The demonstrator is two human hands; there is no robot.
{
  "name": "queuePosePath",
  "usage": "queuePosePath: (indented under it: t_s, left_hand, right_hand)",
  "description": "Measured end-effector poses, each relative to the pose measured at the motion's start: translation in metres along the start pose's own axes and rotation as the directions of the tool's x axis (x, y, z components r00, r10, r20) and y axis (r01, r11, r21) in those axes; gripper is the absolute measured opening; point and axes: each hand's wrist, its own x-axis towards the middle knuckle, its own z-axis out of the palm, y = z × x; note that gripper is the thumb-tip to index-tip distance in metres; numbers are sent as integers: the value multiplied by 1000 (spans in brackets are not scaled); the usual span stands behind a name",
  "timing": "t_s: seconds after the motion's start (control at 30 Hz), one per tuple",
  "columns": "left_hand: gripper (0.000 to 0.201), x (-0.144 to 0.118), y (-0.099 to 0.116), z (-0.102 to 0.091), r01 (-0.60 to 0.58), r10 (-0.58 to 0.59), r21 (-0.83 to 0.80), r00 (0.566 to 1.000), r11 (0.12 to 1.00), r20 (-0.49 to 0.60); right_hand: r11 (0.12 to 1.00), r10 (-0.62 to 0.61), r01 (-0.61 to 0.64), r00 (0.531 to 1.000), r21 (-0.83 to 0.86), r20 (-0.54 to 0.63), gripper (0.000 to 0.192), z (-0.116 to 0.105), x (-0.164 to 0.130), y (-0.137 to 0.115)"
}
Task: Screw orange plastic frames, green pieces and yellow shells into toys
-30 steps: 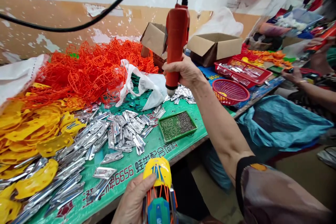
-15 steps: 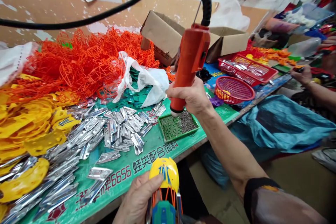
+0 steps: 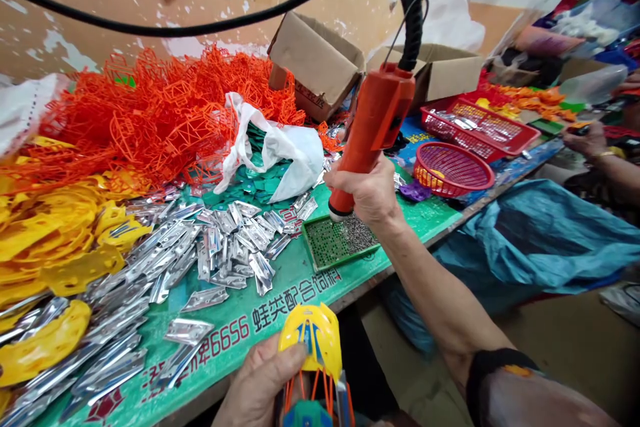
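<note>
Two hands are occupied: the right hand (image 3: 369,192) grips a tilted orange driver (image 3: 375,113) over the green tray (image 3: 345,259); the left hand (image 3: 265,380) pinches a yellow-fronted assembly (image 3: 320,339) below. Steadying the driver's tip should help.

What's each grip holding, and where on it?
Right grip: the red power tool, around its lower body. Left grip: the yellow and green piece, by its yellow end.

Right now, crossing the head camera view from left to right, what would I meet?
Yellow plastic pieces → left hand → orange electric screwdriver held in the right hand → round red basket → a co-worker's hand.
</note>
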Motion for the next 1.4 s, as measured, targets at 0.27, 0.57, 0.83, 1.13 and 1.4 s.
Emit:
queuePosePath:
  t_s: [0.27,0.57,0.83,1.13,1.4]
  left_hand:
    - [31,2,-2,4,19,-19,1,999,1000,-30]
    - [30,7,-2,8,-8,5,-40,997,999,-71]
    - [47,7,-4,14,0,-1,-11,990,1000,-141]
    - [42,5,-6,14,-34,39,27,978,999,-202]
    - [35,6,-5,15,-75,85,68,984,995,-156]
  right_hand:
    - [999,-16,17,1000,39,-18,28,0,-1,4]
    - [998,-39,38,999,57,9,21,0,-2,5]
    - [997,-33,34,999,68,-24,16,1,-6,4]
    - [994,-49,50,999,98,-9,19,2,-10,2]
    - [995,-60,63,998,78,-34,19,0,-7,5]
